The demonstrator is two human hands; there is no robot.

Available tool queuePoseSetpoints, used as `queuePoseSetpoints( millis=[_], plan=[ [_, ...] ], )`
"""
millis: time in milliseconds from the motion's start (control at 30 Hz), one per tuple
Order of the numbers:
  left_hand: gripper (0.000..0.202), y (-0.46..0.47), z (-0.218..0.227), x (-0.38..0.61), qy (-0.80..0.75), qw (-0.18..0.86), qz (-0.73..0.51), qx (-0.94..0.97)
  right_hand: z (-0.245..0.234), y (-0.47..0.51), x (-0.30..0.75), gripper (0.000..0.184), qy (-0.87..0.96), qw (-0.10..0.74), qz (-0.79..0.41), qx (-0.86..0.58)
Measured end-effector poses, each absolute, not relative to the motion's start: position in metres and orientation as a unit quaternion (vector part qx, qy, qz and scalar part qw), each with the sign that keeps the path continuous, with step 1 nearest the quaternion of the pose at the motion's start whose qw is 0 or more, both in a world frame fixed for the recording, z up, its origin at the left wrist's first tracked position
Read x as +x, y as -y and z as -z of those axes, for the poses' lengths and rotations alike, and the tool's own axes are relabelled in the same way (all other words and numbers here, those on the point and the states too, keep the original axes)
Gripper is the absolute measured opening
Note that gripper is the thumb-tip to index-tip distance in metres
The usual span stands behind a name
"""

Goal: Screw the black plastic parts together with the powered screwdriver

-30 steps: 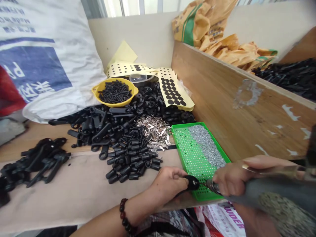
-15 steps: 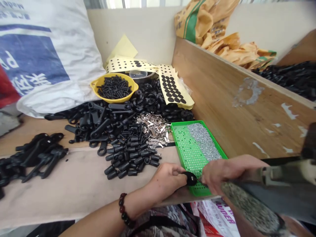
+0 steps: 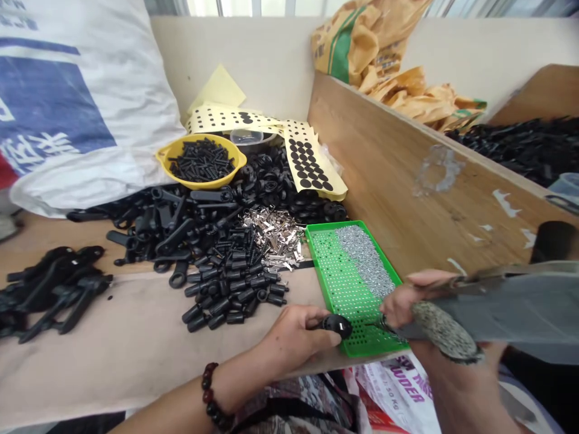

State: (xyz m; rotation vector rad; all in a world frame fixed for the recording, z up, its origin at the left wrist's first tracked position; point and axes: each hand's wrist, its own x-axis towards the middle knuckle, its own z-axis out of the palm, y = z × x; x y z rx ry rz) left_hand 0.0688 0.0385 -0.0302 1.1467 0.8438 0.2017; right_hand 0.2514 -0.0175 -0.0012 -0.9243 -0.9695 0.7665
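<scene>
My left hand (image 3: 296,334) is closed around a small black plastic part (image 3: 337,325), holding it at the near left corner of the green perforated tray (image 3: 339,283). My right hand (image 3: 407,301) grips a grey power screwdriver (image 3: 493,307); its tip points left over the tray's near end, close to the black part. A strip of small silver screws (image 3: 364,259) lies along the tray's right side. A beaded bracelet is on my left wrist.
Black cylindrical parts (image 3: 235,289), silver metal clips (image 3: 274,235) and black levers (image 3: 176,220) lie heaped on the bench. A yellow bowl (image 3: 201,160) holds black screws. Dotted sticker sheets (image 3: 307,160), a wooden partition (image 3: 429,187), a white sack (image 3: 72,102).
The right hand and screwdriver drew slightly right, away from the black part. The left hand stays at the tray's near corner. The view shifted a little rightward.
</scene>
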Motion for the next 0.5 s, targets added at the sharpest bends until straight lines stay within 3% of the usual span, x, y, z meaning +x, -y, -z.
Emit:
queuePoseSetpoints(
  millis=[500],
  plan=[
    [0.025,-0.038,0.021,0.071,-0.403,0.737,-0.088,0.536,0.016,0.021,0.251,0.027,0.389,0.732,-0.358,-0.431]
  ],
)
